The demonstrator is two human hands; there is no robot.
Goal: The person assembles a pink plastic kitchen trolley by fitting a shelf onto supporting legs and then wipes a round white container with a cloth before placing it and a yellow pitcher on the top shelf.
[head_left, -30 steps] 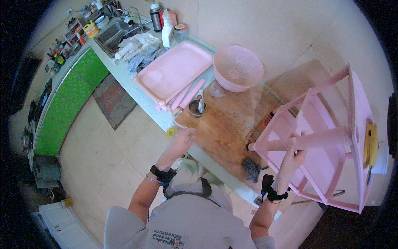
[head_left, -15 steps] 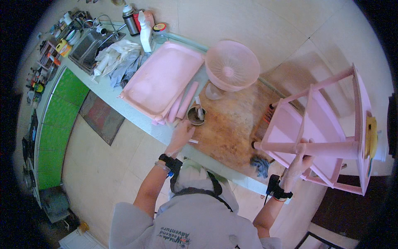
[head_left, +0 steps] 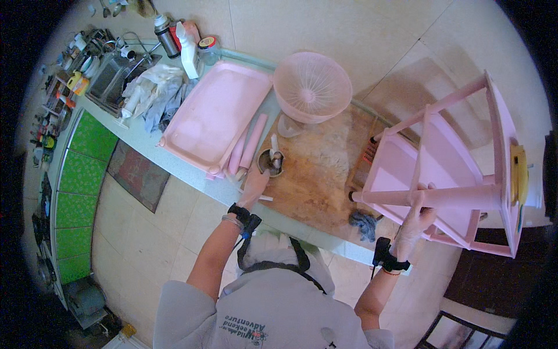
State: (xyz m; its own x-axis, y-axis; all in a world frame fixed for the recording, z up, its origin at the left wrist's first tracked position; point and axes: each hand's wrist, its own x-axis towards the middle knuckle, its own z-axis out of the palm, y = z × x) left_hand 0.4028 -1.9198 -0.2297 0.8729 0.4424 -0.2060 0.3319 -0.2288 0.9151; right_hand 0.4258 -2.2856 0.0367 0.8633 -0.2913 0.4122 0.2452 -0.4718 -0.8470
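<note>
My left hand [head_left: 254, 187] is at the near rim of a small round bowl [head_left: 262, 165], its fingers closed on the edge. A spoon-like utensil [head_left: 274, 142] with a pale handle stands in the bowl. My right hand [head_left: 417, 221] is wrapped round a thick pink post of a plastic shelf rack [head_left: 450, 196]. The rack is tilted on its side over the right end of the counter, with its tiers facing left. Two loose pink tubes [head_left: 254, 141] lie left of the bowl, beside a pink tray-shaped shelf [head_left: 216, 113].
A pink strainer basket [head_left: 314, 87] stands on the wooden board [head_left: 314, 186] near the wall. A crumpled blue-grey cloth [head_left: 364, 225] lies at the board's near right corner. Farther left are plastic bags [head_left: 154, 87], a spray bottle [head_left: 187, 52], a glass jar [head_left: 208, 51] and the sink [head_left: 110, 81].
The whole view has shifted slightly. My left hand has moved up against the bowl, and its fingers now reach over the rim. My right hand keeps its grip on the rack's post.
</note>
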